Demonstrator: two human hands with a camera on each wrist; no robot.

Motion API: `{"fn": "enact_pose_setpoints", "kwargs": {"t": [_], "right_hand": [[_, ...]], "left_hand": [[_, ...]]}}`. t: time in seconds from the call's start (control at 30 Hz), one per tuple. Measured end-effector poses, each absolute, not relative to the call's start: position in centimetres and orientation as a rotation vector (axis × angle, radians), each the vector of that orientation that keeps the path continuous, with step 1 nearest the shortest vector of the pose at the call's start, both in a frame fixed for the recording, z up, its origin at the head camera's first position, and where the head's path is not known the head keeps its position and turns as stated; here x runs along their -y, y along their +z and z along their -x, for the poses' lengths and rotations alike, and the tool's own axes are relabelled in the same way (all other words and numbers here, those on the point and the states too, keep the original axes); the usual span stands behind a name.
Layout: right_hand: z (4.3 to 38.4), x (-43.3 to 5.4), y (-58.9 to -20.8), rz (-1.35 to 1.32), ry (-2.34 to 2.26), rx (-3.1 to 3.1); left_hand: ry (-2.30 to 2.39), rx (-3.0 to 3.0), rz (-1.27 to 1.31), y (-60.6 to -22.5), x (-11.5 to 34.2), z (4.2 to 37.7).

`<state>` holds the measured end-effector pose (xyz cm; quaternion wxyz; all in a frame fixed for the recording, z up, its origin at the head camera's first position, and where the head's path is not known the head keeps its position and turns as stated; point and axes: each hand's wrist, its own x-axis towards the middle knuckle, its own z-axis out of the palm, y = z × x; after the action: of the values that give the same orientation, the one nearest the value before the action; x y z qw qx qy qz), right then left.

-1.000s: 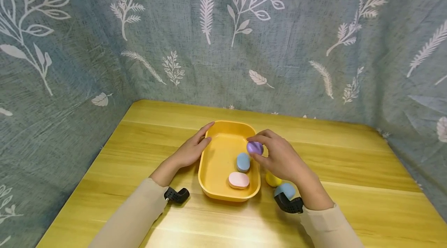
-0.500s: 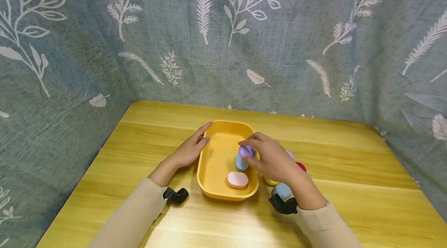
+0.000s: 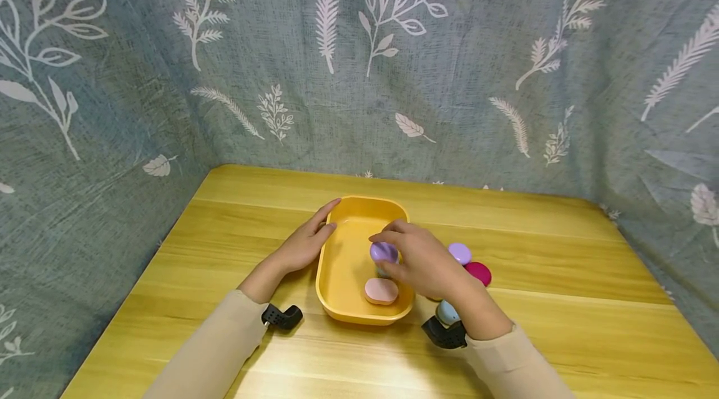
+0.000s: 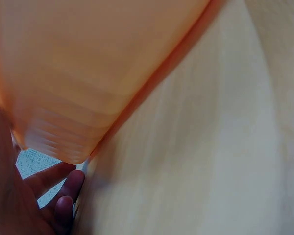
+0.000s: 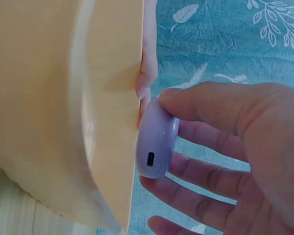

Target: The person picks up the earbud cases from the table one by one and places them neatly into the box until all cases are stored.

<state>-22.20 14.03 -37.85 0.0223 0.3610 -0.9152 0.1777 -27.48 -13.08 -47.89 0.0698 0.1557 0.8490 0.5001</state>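
Observation:
A purple earbud case [image 3: 384,253] is pinched between the thumb and fingers of my right hand [image 3: 422,265], over the right side of a yellow tray [image 3: 351,316]. In the right wrist view, a small charging port shows on the end of the case [image 5: 157,142]. Just beneath it in the head view, a blue case [image 3: 382,273] is mostly hidden. A pink oval case [image 3: 381,291] lies in the tray nearer to me. My left hand [image 3: 303,243] grips the tray's left wall, thumb at the rim and fingers along the outside.
Right of the tray on the wooden table [image 3: 562,336] lie a light purple case [image 3: 459,253], a dark red round thing [image 3: 479,273] and a light blue case [image 3: 447,312], partly behind my right arm. A patterned cloth [image 3: 466,74] hangs behind and at the sides.
My right hand has carried the purple case leftward from the tray's right rim to over the blue case. The light purple and dark red things have come into sight. The left hand stays on the tray.

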Motion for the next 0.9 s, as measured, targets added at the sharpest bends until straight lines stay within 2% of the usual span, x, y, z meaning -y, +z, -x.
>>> {"fn": "enact_pose_setpoints", "kwargs": {"t": [0.9], "right_hand": [[22.0, -11.2, -39.6, -1.196, 0.529, 2.897]], "left_hand": [[1.515, -2.551, -0.471, -47.8, 13.1, 27.5]]}}
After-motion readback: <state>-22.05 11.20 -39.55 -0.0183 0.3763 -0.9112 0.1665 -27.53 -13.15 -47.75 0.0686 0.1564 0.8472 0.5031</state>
